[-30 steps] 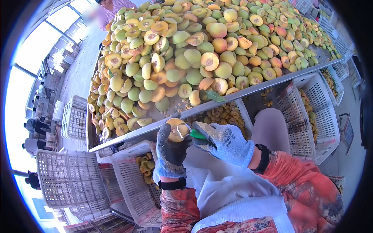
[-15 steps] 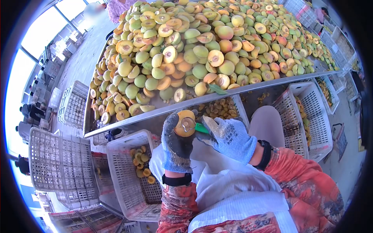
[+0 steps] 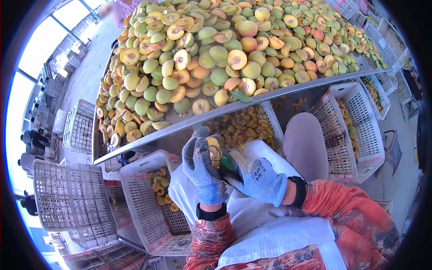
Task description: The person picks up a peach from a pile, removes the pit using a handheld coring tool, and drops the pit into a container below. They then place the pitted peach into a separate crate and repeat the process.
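My left hand (image 3: 201, 168), in a blue and grey work glove, is closed around a halved yellow peach (image 3: 213, 150). The cut face of the fruit is turned toward my right hand (image 3: 258, 175), which wears a matching glove. That hand grips a green-handled pitting tool (image 3: 227, 163). Its metal end is against the peach half, largely hidden by fruit and fingers. Both hands are close together above my lap, just this side of the metal table edge (image 3: 252, 100). Beyond the edge lies a large heap of halved peaches (image 3: 189, 67).
Under the table edge, a crate holds small fruit pieces (image 3: 247, 128). At left stands a white crate (image 3: 135, 193) with some peach halves inside, beside a stacked crate (image 3: 72, 193). Another white crate (image 3: 360, 121) is at right. A person (image 3: 123, 11) is at the far left corner.
Both hands have moved down toward my lap. The left hand has turned the peach half more sideways, and the right has brought the tool closer in. The view has shifted slightly.
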Tool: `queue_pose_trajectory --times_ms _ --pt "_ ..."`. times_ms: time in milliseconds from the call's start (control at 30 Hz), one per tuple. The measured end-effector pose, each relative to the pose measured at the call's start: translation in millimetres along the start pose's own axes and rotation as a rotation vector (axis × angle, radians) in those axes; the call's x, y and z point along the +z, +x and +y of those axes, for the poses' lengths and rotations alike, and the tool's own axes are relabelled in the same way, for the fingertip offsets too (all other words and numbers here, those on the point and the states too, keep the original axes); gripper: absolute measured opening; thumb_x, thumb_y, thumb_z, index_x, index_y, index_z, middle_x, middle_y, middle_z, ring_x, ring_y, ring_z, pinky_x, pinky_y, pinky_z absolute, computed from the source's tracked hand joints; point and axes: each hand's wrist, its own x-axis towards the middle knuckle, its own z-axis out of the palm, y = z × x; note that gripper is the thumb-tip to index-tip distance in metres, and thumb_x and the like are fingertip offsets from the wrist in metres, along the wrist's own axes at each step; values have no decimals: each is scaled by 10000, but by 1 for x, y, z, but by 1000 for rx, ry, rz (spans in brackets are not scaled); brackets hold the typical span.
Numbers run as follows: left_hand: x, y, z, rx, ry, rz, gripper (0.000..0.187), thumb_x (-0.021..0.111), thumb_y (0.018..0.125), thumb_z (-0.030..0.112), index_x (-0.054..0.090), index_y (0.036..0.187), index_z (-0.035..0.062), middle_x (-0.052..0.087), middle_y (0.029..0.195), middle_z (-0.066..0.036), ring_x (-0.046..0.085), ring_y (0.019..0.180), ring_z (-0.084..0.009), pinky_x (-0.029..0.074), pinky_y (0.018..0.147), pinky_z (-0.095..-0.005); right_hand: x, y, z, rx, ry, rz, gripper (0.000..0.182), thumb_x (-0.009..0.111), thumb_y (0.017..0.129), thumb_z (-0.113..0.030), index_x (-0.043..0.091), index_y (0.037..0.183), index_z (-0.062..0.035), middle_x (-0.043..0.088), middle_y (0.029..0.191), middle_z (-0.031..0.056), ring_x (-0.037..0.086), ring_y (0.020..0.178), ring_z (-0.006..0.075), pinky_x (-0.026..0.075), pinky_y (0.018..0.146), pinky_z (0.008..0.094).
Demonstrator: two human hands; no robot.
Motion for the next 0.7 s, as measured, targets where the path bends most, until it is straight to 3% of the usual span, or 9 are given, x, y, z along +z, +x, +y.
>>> queue_pose_trajectory --times_ms 100,133,200,233,300,467,533,667,700 --pt "-1 0 -5 179 108 31 347 424 918 247 501 1137 -11 564 1053 -123 545 945 -184 453 797 -290 19 -1 11 168 341 -22 437 606 776 -338 500 1066 -27 582 701 164 602 587 285 464 529 386" --pt "-2 1 -6 173 109 16 347 424 918 247 501 1137 -11 564 1053 -123 545 945 -184 453 797 -290 29 -1 21 -10 232 74 428 607 776 -328 496 1065 -33 587 710 167 600 589 296 465 532 388" --pt "-5 4 -14 558 535 -64 304 508 889 189 501 1113 -18 565 1043 -138 549 987 -197 445 839 -302 24 5 34 -179 116 171 419 608 776 -318 492 1065 -38 592 718 170 599 592 306 467 535 391" --pt "-8 2 -18 139 163 -15 303 502 892 184 497 1128 -5 546 1040 -130 555 952 -196 450 823 -295 13 12 37 -56 99 -28 412 608 776 -306 491 1071 -43 593 740 171 597 614 317 469 548 397" --pt "-9 2 -20 99 109 -13 307 510 885 178 495 1138 4 532 1057 -130 553 944 -196 450 817 -289 -9 15 26 139 92 -323 401 602 786 -284 485 1095 -57 593 770 184 598 654 331 468 563 404" --pt "-13 6 -28 197 184 -88 378 551 849 173 466 1185 22 495 1125 -129 535 966 -201 445 822 -292 38 9 28 12 325 191 324 573 830 -295 525 1047 -60 576 648 168 575 479 232 420 424 322" --pt "-10 15 -26 -185 -188 -188 441 581 821 182 438 1208 24 499 1134 -121 525 982 -204 440 837 -305 -1 23 28 821 1489 -288 319 563 852 -329 542 1004 -49 561 625 94 536 440 148 384 385 274" --pt "-12 28 -31 -140 -300 -217 472 577 826 251 422 1210 26 502 1148 -139 533 998 -236 446 858 -366 -33 26 17 731 1301 -253 323 553 863 -353 553 962 -45 555 643 44 520 470 96 378 389 243" --pt "-20 35 -36 -21 228 -278 471 546 844 315 429 1200 29 518 1132 -157 543 994 -269 459 856 -399 -14 19 26 710 1315 -167 343 563 848 -356 550 971 -36 601 711 90 570 515 160 422 424 295"
